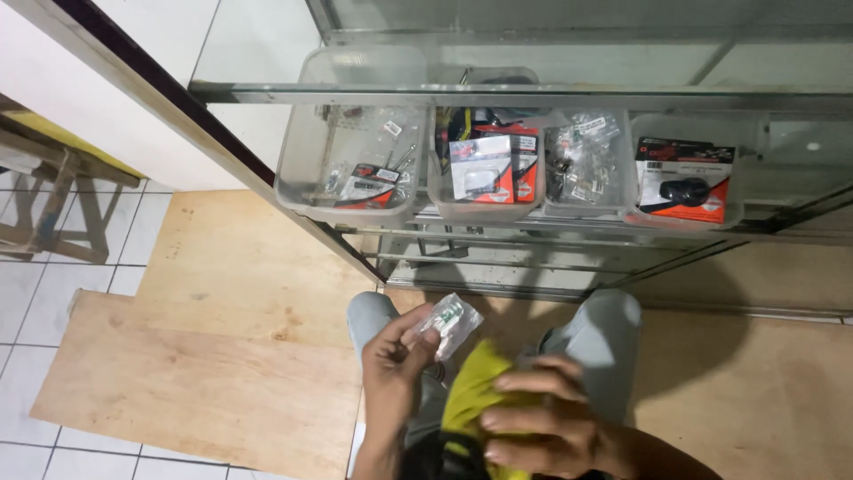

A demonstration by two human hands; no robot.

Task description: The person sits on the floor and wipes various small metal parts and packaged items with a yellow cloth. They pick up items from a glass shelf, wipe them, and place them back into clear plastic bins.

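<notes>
Between the person's knees, low in the head view, a small clear plastic packet with something pale and greenish inside is pinched between the thumb and fingertips of the left hand, fingers curled closed around its lower edge and the packet tilted up to the right. Just beside it, the right hand lies flat with fingers spread and loosely bent over a yellow cloth in the lap, pressing on it rather than gripping it.

Beyond the knees, on a glass shelf of a display cabinet, stand four clear plastic bins in a row. The leftmost bin holds a few small bagged parts and a red-and-black card. The second bin holds upright red, black and white blister cards. The third bin is filled with clear bags of small parts. The rightmost bin shows a flat red, black and white card with a dark oval part on it. Plywood sheets cover the tiled floor.
</notes>
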